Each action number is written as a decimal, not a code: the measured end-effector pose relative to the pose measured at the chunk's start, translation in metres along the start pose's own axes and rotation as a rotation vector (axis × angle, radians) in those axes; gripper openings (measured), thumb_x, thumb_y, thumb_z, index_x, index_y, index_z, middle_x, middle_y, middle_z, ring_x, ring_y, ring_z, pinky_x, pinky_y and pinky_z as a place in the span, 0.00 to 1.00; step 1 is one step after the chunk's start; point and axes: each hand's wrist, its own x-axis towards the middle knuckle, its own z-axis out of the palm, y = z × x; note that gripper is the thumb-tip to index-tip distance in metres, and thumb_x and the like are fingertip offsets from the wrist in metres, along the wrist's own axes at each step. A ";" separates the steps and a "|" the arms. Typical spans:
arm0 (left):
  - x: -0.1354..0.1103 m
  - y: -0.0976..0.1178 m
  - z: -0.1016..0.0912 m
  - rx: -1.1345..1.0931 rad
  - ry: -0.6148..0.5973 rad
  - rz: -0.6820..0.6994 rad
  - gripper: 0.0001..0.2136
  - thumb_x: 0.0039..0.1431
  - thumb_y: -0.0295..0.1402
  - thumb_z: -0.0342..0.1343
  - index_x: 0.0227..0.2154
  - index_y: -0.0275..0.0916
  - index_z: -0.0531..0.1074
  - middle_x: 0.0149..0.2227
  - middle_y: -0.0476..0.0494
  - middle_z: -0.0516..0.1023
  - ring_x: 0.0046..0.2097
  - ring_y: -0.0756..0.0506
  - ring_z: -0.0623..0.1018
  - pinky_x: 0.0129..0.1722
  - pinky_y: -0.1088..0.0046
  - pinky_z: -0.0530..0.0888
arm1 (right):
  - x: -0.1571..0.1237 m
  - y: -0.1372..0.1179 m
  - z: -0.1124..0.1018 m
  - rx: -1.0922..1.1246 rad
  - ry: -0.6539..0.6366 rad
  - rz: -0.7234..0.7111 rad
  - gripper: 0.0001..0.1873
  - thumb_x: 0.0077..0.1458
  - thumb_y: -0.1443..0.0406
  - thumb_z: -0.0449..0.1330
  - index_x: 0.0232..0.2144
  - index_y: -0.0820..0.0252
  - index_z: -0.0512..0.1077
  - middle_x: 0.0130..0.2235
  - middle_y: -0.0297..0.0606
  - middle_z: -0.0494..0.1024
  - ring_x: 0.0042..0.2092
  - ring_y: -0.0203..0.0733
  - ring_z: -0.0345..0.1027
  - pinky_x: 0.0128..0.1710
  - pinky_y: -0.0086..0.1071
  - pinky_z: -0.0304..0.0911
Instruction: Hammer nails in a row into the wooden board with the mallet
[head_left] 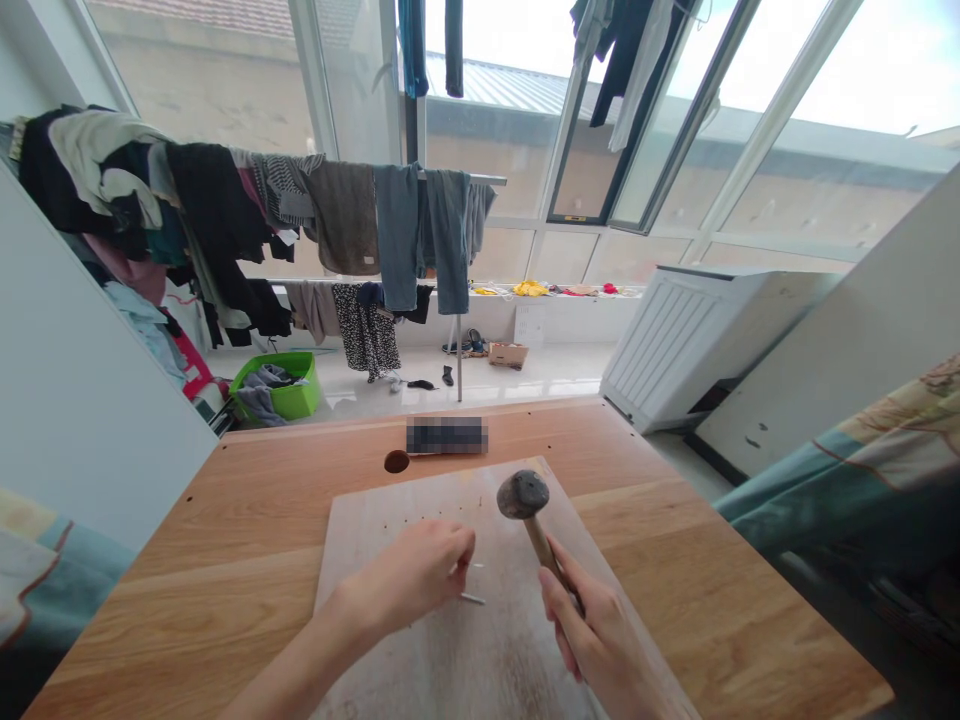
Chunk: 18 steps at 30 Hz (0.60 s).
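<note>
Gripping a hammer [534, 531] in the right hand [596, 620] above a pale board [472, 655] on the wooden counter [690, 540]; curling the left hand [431, 563] narrowly, any hold hidden, beside a thin metal piece [473, 599].

Drying rack [487, 180]: blue-grey trousers [451, 240], dark garments [217, 200], spotted cloth [367, 325]
Floor [352, 395]: green tub [301, 400] holding grey cloth [262, 388]; cardboard box [508, 355] beside shoes [475, 341]
Ledge [574, 317]: yellow cloth [530, 288], small red item [609, 288]
Window [502, 130]: sash [660, 170] open, clothes [637, 60] hanging near
Right side: white ribbed cabinet [656, 345], patterned curtain [847, 485]
</note>
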 end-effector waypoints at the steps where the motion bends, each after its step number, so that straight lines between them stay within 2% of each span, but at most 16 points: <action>1: 0.001 -0.003 -0.004 -0.014 0.020 -0.027 0.10 0.53 0.18 0.52 0.29 0.39 0.72 0.32 0.47 0.79 0.34 0.46 0.76 0.33 0.73 0.66 | 0.000 -0.001 -0.001 -0.005 0.003 0.005 0.39 0.60 0.44 0.50 0.62 0.63 0.69 0.23 0.26 0.65 0.15 0.33 0.59 0.15 0.28 0.57; 5: 0.008 -0.018 -0.016 -0.010 0.090 -0.046 0.11 0.58 0.19 0.51 0.27 0.39 0.74 0.32 0.46 0.79 0.35 0.45 0.77 0.35 0.72 0.67 | 0.001 0.001 -0.001 0.001 -0.004 0.013 0.40 0.60 0.44 0.49 0.63 0.64 0.67 0.24 0.27 0.65 0.14 0.32 0.59 0.15 0.28 0.56; 10: 0.021 -0.028 -0.018 0.072 0.160 -0.076 0.13 0.63 0.21 0.49 0.29 0.36 0.77 0.35 0.41 0.79 0.37 0.43 0.78 0.37 0.71 0.69 | 0.001 0.006 0.001 -0.004 -0.012 -0.001 0.38 0.61 0.45 0.49 0.63 0.62 0.67 0.24 0.26 0.65 0.15 0.32 0.58 0.15 0.28 0.57; 14: 0.021 -0.024 -0.013 0.136 0.072 0.028 0.12 0.62 0.20 0.52 0.28 0.37 0.76 0.34 0.42 0.79 0.37 0.43 0.79 0.36 0.72 0.70 | 0.000 0.003 -0.001 -0.021 -0.024 -0.005 0.39 0.61 0.45 0.48 0.63 0.65 0.67 0.25 0.26 0.65 0.15 0.32 0.59 0.15 0.28 0.57; 18: 0.009 -0.015 -0.005 0.069 0.035 0.105 0.11 0.61 0.20 0.53 0.29 0.39 0.77 0.33 0.42 0.81 0.37 0.43 0.80 0.37 0.72 0.71 | -0.002 0.000 -0.005 -0.043 -0.028 0.013 0.38 0.62 0.46 0.48 0.63 0.64 0.67 0.25 0.27 0.65 0.15 0.33 0.61 0.17 0.29 0.60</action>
